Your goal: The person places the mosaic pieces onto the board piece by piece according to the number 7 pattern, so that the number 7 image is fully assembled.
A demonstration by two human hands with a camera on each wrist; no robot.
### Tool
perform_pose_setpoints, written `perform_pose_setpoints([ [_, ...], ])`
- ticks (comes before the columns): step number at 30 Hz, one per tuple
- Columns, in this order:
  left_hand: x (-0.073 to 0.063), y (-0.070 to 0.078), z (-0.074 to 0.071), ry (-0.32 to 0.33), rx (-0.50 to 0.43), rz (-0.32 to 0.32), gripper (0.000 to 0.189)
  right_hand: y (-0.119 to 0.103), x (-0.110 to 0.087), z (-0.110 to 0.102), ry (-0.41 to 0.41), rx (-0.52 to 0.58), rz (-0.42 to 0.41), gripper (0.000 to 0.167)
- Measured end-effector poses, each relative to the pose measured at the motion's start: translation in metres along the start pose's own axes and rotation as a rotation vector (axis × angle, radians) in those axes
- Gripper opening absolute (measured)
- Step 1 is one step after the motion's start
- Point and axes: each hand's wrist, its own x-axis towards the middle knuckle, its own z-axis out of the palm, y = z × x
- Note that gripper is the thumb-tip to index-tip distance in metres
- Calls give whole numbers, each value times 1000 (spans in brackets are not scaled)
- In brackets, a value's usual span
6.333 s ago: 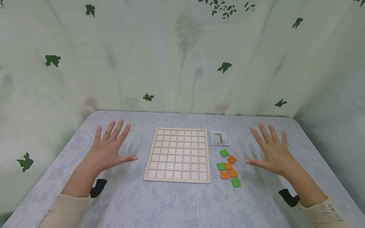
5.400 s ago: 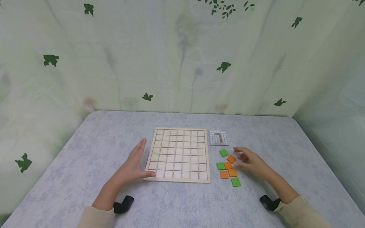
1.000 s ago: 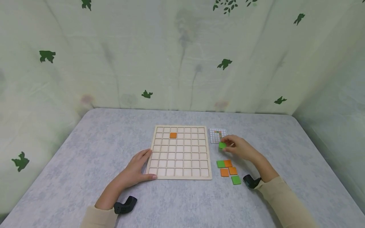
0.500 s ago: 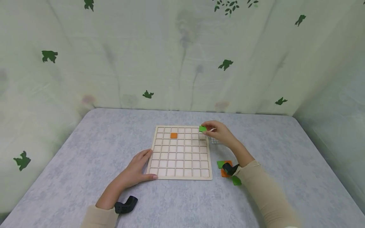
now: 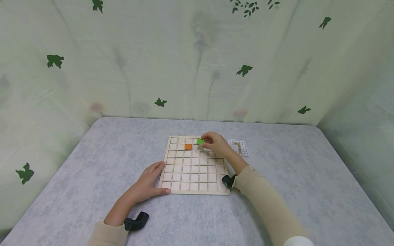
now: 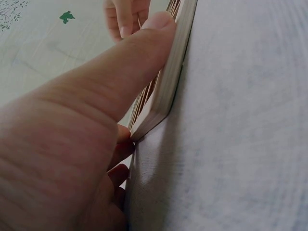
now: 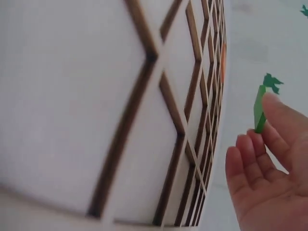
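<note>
A light wooden grid board point(image 5: 185, 177) lies flat on the table, with one orange square tile point(image 5: 188, 146) in a cell of its second row from the back. Over the back rows my right hand point(image 5: 218, 145) pinches a green square tile point(image 5: 200, 141) between thumb and fingers. The right wrist view shows that green tile point(image 7: 259, 109) raised off the grid, seen edge-on. At the board's front left corner rests my left hand point(image 5: 146, 182), its thumb along the front edge and its fingers against the left side.
Right of the board lies a small printed pattern card point(image 5: 242, 149), partly behind my right hand. My right sleeve point(image 5: 267, 205) covers the spot of the other loose tiles. A pale curtain point(image 5: 138, 61) with leaf prints hangs behind the table point(image 5: 123, 133).
My right hand has carried the green tile left from beside the card to over the board's back rows. An orange tile set earlier stays in its cell. The left hand has held still lately.
</note>
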Motion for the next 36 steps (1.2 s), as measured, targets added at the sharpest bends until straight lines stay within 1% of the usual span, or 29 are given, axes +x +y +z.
perform_pose_setpoints([
  [4,0,1,0,-1,-3,1,105,-2,4,8,-17,-27,15,28],
  [8,0,1,0,-3,-3,-2,105,0,8,13,-56,-67,34,25],
  [12,0,1,0,-4,-4,-4,105,1,10,16,-93,-119,30,22],
  [16,0,1,0,-2,-3,-4,105,1,10,17,-118,-138,33,23],
  [20,1,1,0,0,-7,-4,106,0,10,19,-113,-140,53,24],
  [24,1,0,0,1,-10,0,106,-3,11,21,-98,-166,67,24],
  [27,1,0,0,2,-11,0,105,-4,11,21,-104,-184,69,26],
  [32,2,-2,1,2,-5,-1,106,-5,8,15,-129,-128,79,35],
  [34,2,-2,2,3,2,-2,106,-6,5,9,-125,-85,68,39],
  [36,2,-2,3,1,8,-5,106,-9,0,-1,-122,-42,38,43],
])
